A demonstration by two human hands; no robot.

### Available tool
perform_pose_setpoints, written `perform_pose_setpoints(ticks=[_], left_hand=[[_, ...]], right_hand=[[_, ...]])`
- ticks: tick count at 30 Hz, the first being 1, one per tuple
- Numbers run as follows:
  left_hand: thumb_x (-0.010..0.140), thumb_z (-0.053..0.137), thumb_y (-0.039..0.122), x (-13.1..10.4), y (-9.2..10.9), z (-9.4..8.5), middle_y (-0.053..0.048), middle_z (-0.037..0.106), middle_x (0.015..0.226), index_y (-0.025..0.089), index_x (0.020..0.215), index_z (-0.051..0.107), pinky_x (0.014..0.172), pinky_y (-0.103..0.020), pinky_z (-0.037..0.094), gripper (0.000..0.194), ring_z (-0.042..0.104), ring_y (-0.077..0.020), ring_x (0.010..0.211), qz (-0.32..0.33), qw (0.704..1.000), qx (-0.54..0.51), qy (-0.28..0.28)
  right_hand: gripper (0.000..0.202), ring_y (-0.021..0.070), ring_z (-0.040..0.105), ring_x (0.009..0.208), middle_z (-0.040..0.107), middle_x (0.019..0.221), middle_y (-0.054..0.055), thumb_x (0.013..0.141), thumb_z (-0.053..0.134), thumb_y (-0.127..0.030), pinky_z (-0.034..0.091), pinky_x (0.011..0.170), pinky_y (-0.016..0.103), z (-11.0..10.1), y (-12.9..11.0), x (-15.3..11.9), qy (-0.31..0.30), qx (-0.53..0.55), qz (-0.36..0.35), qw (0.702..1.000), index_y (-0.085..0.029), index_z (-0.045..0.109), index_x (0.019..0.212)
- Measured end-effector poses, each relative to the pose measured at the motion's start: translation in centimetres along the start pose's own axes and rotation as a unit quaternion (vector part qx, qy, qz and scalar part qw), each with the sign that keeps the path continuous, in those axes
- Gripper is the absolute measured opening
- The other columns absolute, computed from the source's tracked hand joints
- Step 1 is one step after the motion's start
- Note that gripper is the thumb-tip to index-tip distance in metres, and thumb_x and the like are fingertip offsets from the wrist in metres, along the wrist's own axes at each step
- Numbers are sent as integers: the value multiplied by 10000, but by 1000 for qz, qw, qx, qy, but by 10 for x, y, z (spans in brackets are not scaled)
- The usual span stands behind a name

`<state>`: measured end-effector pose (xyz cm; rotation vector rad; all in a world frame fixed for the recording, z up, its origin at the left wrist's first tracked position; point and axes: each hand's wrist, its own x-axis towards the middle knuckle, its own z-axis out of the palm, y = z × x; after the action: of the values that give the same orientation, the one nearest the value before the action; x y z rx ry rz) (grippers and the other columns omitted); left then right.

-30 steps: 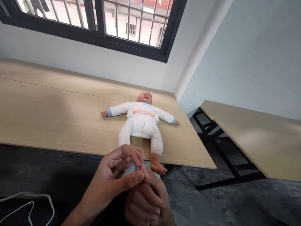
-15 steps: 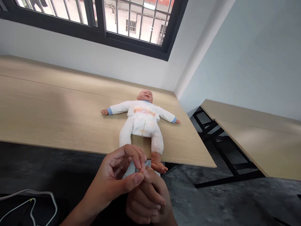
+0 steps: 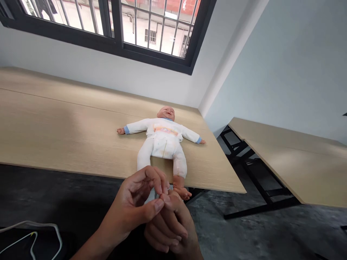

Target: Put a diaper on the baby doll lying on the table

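In front of me my left hand (image 3: pixel 135 206) is closed in a loose pinch, its thumb and fingertips meeting at the tip of my right thumb. Curled into a loose fist, my right hand (image 3: pixel 169 225) sits just beside it. Whatever lies between the fingertips, if anything, is too small or hidden to make out. Beyond the hands a baby doll (image 3: pixel 166 124) lies on its back with arms spread, in a white suit with blue cuffs. A white diaper (image 3: pixel 164 147) is around its hips. One bare foot hangs over the table edge; the other is hidden behind my left hand.
The doll lies on a light wooden table (image 3: pixel 67 133) against the wall, under a barred window (image 3: pixel 159 32). A second wooden table (image 3: pixel 298 162) with black folding legs stands to the right. White cables (image 3: pixel 35 225) lie on something dark at the lower left.
The view has shifted slightly, so the window and doll appear a little lower. Both hands keep nearly the same pose, fingertips still together.
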<state>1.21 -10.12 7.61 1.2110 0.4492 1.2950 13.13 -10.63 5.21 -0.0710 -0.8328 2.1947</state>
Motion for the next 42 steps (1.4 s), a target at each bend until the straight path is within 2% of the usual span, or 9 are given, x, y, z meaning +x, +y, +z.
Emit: perform_pose_setpoints(ticks=[6,18,24,27,29,31,33,37,42], left_hand=[[841,667,205,-3,-1,1,-2,547,843,211,812,573,817,-259,465,98,535,-140,834,3,1000,-10,-2],[813,688,240,7,-7,1,-2,564,805,201,778,544,762,-243,459,153,549,-142,805,-1,1000,3,22],[774,680,247,26,-8,-9,-8,567,786,190,772,546,710,-248,451,146,552,-144,758,-5,999,43,0],[739,644,149,57,-10,-38,-12,612,814,175,801,620,736,-242,446,72,585,-149,790,-38,986,162,18],[692,648,119,83,-16,-66,-13,635,894,171,818,650,740,-224,445,136,591,-153,840,-28,974,193,117],[672,685,137,109,-26,-94,-14,655,924,163,835,657,716,-195,455,168,598,-141,831,-59,960,130,242],[712,684,203,131,-39,-116,-7,645,778,158,795,623,659,-205,476,112,607,-135,710,-144,947,37,283],[729,679,170,163,-67,-138,11,565,539,159,647,550,542,-231,477,154,538,-122,474,-226,936,10,271],[813,663,247,188,-87,-143,-29,675,606,133,805,645,667,-262,550,116,656,-174,591,-230,943,-14,239]], right_hand=[[766,19,185,183,176,210,-57,851,572,-536,247,253,119,0,1,-1,25,-26,16,999,-206,255,237],[707,26,149,193,150,236,-63,969,420,-357,202,252,129,-5,1,5,-64,48,-64,995,-208,247,300],[692,34,165,212,171,254,-64,941,491,-401,164,260,170,-16,-14,7,43,-64,-33,996,-214,260,315],[626,44,266,289,297,311,-51,897,572,-477,191,318,189,-42,-45,11,157,-215,-26,964,-189,395,371],[513,62,368,374,441,413,-40,832,645,-515,291,383,191,-70,-73,17,277,-281,-84,915,-180,487,477],[334,95,535,575,596,611,-21,727,754,-474,440,579,198,-105,-101,28,362,-334,-174,853,-176,615,665],[341,132,613,814,684,870,18,664,797,-439,469,751,217,-139,-123,42,414,-369,-204,807,-180,673,848],[341,146,636,817,701,908,45,676,782,-413,478,748,228,-184,-140,73,372,-343,-90,858,-153,666,863],[507,202,676,806,708,841,85,751,671,-579,521,743,294,-196,-135,107,318,-336,-72,884,-100,651,917]])
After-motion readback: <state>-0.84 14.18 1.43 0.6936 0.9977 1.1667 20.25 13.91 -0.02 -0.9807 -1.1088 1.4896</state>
